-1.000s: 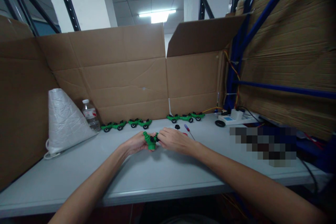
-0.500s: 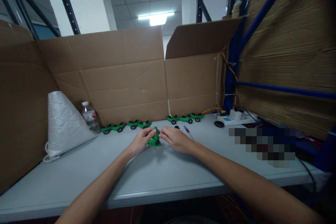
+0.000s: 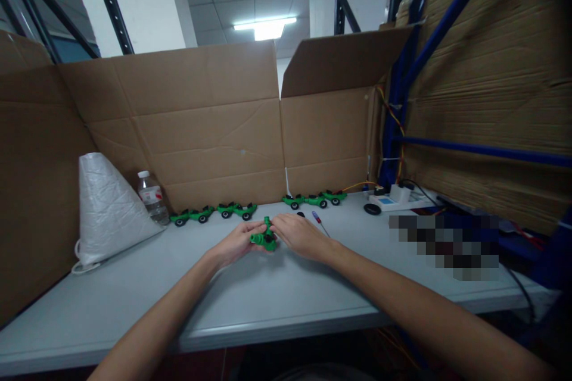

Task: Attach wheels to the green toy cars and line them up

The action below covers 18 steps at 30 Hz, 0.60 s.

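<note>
Between my two hands is a green toy car body point(image 3: 267, 242) with dark parts on it, held just above the table. My left hand point(image 3: 236, 244) grips it from the left, fingers closed round its far side. My right hand point(image 3: 299, 235) has its fingers closed at the car's right edge; whether a small part sits in them is hidden. Behind my right hand a small black part point(image 3: 301, 215) shows on the table. A screwdriver point(image 3: 318, 219) with a purple and red handle lies just right of it.
Green toy cars with black wheels stand along the cardboard wall point(image 3: 201, 131), at left point(image 3: 192, 216) and right point(image 3: 314, 199). A water bottle point(image 3: 152, 199) and silvery bag point(image 3: 109, 214) are at the left. A power strip point(image 3: 402, 199) and black ring point(image 3: 372, 209) lie at the right.
The green toy car has turned slightly in my hands, its near end now pointing more to the left. Both hands stay on it. The view has shifted a little.
</note>
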### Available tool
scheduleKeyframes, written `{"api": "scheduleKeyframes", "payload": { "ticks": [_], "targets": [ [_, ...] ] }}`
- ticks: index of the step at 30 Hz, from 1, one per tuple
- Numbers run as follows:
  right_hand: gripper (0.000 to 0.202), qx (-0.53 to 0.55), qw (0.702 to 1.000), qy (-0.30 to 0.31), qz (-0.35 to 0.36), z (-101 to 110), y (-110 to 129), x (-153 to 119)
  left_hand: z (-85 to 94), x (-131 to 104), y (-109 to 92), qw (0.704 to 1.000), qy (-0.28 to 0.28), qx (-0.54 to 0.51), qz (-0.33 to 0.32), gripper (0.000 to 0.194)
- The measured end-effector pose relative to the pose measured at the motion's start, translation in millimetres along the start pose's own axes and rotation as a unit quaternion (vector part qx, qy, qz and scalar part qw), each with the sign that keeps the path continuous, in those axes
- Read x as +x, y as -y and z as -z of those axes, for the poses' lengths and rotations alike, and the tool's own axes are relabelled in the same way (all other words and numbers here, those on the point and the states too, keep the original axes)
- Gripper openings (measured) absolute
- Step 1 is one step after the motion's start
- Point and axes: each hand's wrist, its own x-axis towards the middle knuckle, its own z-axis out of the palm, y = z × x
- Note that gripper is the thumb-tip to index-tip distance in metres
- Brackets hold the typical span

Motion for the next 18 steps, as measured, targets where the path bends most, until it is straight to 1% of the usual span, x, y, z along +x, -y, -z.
{"api": "scheduleKeyframes", "payload": {
  "ticks": [3,6,8,10,11,13,15,18],
  "targets": [
    [0.028,0.014,1.000,0.004,-0.007,-4,-2,0,0.2,0,1,1.000,0.000,0.018,-0.008,0.050],
    [0.025,0.048,0.998,0.003,-0.028,-7,-1,0,1.1,2,2,0.998,-0.003,0.057,-0.024,0.056],
    [0.024,0.078,0.996,-0.005,-0.047,-7,0,-1,1.7,3,1,0.995,-0.008,0.091,-0.046,0.060],
    [0.025,0.113,0.991,-0.012,-0.077,-8,1,0,1.9,5,-2,0.986,-0.015,0.142,-0.086,0.061],
    [0.027,0.134,0.986,-0.013,-0.096,-9,1,0,1.5,5,-3,0.978,-0.019,0.176,-0.110,0.059],
    [0.032,0.192,0.972,-0.013,-0.134,-13,-1,2,-0.2,4,-6,0.953,-0.033,0.256,-0.161,0.055],
    [0.039,0.266,0.951,-0.020,-0.159,-18,-4,4,-3.3,2,-8,0.919,-0.069,0.332,-0.202,0.050],
    [0.045,0.367,0.913,-0.046,-0.171,-27,-10,8,-8.6,-1,-9,0.871,-0.124,0.410,-0.241,0.043]
  ]
}}
